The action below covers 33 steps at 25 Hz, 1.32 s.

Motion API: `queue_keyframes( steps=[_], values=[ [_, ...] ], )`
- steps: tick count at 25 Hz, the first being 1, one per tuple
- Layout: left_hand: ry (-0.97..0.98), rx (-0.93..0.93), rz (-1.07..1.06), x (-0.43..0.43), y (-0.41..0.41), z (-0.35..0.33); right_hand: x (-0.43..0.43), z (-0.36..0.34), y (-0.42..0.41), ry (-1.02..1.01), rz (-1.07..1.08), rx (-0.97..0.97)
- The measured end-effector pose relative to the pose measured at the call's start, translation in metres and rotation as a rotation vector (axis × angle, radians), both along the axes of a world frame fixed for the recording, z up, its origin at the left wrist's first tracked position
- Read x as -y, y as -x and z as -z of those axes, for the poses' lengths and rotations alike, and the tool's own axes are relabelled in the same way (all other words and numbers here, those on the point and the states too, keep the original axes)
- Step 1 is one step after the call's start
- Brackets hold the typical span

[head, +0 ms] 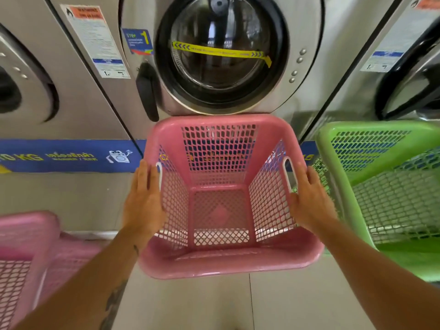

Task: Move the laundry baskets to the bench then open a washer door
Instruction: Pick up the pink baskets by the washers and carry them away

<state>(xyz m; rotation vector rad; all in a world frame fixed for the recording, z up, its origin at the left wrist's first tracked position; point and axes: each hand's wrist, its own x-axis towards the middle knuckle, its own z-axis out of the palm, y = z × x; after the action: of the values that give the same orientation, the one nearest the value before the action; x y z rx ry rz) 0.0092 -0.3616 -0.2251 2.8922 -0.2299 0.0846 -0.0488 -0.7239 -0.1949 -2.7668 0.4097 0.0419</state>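
Observation:
An empty pink mesh laundry basket [221, 265] stands on the floor in front of the middle washer. My left hand [142, 201] lies flat against its left outer wall, fingers stretched up beside the white handle slot. My right hand [312, 201] mirrors it on the right wall, fingers apart near the other slot. Neither hand is curled through a handle. The washer's round glass door [221, 51] is closed, with a yellow strip across the glass and a black handle [147, 91] on its left.
A green basket [371, 127] stands close on the right, almost touching the pink one. Another pink basket [26, 225] sits at the lower left. More washers [23, 86] flank the middle one. Tiled floor lies underfoot.

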Motion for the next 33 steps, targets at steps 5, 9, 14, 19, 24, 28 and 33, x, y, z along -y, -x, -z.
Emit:
queue_keyframes(
  steps=[5, 9, 14, 19, 24, 28, 33],
  values=[
    [0.062, -0.001, -0.036, -0.026, 0.039, -0.009, -0.031, -0.014, 0.041, 0.009, -0.025, 0.049],
    [0.089, -0.04, -0.051, -0.074, 0.086, -0.022, -0.076, -0.021, 0.094, -0.026, -0.034, 0.07],
    [0.158, -0.127, -0.174, -0.133, 0.148, -0.036, -0.139, -0.027, 0.134, -0.089, -0.049, 0.013],
    [0.217, -0.238, -0.169, -0.181, 0.179, 0.01, -0.192, 0.01, 0.156, -0.08, -0.067, -0.129],
    [0.163, -0.222, -0.167, -0.198, 0.187, 0.062, -0.214, 0.058, 0.163, -0.057, -0.003, -0.117],
    [0.175, -0.302, -0.153, -0.209, 0.199, 0.088, -0.227, 0.081, 0.179, -0.079, -0.017, -0.184],
    [0.182, -0.491, -0.187, -0.208, 0.19, 0.062, -0.235, 0.078, 0.194, -0.178, -0.012, -0.203]
  ],
)
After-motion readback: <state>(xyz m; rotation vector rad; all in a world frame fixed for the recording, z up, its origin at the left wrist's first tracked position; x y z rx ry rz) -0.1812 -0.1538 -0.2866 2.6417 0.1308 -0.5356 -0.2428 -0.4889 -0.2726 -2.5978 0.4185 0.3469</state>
